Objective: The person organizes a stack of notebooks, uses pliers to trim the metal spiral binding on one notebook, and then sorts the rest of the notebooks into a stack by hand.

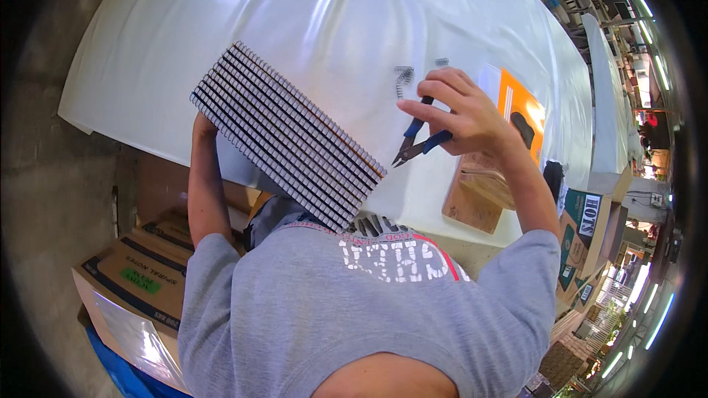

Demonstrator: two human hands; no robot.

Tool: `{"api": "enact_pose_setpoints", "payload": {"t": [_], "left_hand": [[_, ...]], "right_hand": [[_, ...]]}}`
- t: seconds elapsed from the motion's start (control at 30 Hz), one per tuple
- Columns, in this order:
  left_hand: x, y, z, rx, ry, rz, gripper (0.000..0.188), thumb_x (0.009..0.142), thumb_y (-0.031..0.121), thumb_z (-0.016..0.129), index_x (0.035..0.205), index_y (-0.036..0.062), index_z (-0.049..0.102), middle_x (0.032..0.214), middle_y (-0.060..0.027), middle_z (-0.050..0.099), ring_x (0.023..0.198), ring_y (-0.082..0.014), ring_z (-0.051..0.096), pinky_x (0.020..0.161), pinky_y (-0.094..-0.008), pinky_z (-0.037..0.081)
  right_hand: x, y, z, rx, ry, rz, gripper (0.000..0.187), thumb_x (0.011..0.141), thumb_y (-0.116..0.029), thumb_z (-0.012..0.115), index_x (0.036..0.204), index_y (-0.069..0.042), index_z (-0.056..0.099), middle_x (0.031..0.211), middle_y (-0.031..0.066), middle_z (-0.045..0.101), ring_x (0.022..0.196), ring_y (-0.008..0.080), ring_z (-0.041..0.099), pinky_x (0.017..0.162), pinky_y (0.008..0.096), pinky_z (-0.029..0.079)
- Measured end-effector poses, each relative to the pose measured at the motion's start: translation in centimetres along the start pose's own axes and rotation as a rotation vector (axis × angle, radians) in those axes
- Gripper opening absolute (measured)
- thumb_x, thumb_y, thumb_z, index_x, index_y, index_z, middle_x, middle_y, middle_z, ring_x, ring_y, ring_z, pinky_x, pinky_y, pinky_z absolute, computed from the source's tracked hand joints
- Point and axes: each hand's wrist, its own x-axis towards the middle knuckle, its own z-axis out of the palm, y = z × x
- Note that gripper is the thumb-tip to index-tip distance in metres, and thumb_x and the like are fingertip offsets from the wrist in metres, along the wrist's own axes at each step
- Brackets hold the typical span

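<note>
The right hand point(466, 114) is holding a pair of blue-and-black handled metal cutters point(411, 151), its fingers wrapping loosely around the spread handles; the jaws are standing slightly parted just beside the near-right corner of a rectangular stack of spiral-bound notebooks with white-and-black striped spines point(287, 136). The left hand point(204, 124) is supporting the stack's far-left end, the stack tilting above the front edge of the desk; its fingers are hiding behind it, so how far they are closing cannot be told. The step in hand is apparently trimming wire ends, and the next move seems to call for steadying the stack and fitting one end between the blades.

A glossy white sheet is covering the desk point(324, 44). Small dark coil pieces point(403, 78) are lying beyond the cutters, and an orange-and-black flat packet point(525, 107) is resting to the right. Brown cardboard boxes point(144, 269) are standing at left, and strip lights point(660, 320) are glowing at far right.
</note>
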Motion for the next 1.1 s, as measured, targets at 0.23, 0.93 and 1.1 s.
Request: {"api": "enact_pose_setpoints", "payload": {"t": [0.23, 0.93, 1.1], "left_hand": [[0.2, -0.5, -0.6, -0.241, -0.186, 0.059, 0.046, 0.089, 0.019, 0.053, 0.130, -0.0003, 0.041, 0.127, -0.0086, 0.049, 0.114, -0.0179, 0.047, 0.098, -0.0319, 0.039], [0.2, -0.3, -1.3, -0.177, -0.233, 0.065, 0.048, 0.087, 0.017, 0.056, 0.129, -0.0004, 0.041, 0.127, -0.0081, 0.049, 0.115, -0.0175, 0.046, 0.099, -0.0325, 0.038], [0.3, 0.1, 0.1, -0.168, -0.158, 0.036, 0.049, 0.086, 0.020, 0.058, 0.128, 0.0008, 0.043, 0.125, -0.0074, 0.051, 0.113, -0.0170, 0.047, 0.097, -0.0322, 0.039]], "right_hand": [[0.5, 0.5, 1.0, 0.046, -0.054, -0.119, 0.060, 0.051, -0.003, 0.066, 0.110, -0.016, 0.060, 0.093, 0.0063, 0.052, 0.094, 0.0273, 0.052, 0.089, 0.0426, 0.043], [4.4, -2.6, -4.2, 0.210, -0.949, 0.425, 0.026, 0.075, -0.031, 0.064, 0.073, -0.006, 0.065, 0.072, 0.0118, 0.061, 0.075, 0.0299, 0.060, 0.064, 0.0414, 0.047], [4.7, -3.5, -4.4, 0.260, -1.152, 0.546, 0.032, 0.076, -0.038, 0.064, 0.076, -0.006, 0.067, 0.064, 0.0141, 0.058, 0.072, 0.0311, 0.059, 0.064, 0.0400, 0.046]]}}
